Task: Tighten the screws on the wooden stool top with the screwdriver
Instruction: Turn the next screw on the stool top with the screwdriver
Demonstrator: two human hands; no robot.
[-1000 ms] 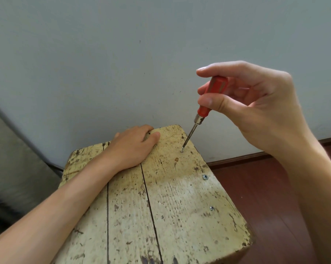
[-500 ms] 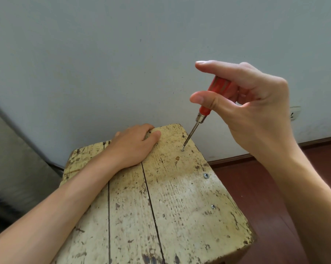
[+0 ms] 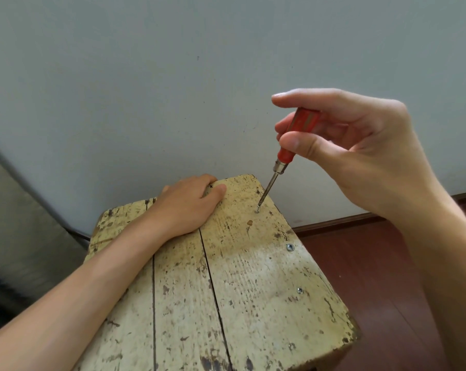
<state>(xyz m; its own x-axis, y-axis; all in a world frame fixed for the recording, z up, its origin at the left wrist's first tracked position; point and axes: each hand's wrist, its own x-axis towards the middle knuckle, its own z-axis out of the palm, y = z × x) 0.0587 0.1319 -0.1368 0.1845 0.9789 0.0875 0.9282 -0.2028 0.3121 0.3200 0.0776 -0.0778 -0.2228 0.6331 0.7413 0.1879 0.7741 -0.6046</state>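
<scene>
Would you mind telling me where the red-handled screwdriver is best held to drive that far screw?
Grip the red handle from the right and above, thumb and fingers pinching round it, as the right hand does. The thin shaft leans up and right from the screw.

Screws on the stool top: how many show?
3, all near the right edge: far screw under the screwdriver tip, middle screw, near screw. The left hand may hide more.

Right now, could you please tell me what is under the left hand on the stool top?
The left hand rests on the far end of the stool top, over the seam between two planks. Any screw beneath the palm is covered.
</scene>
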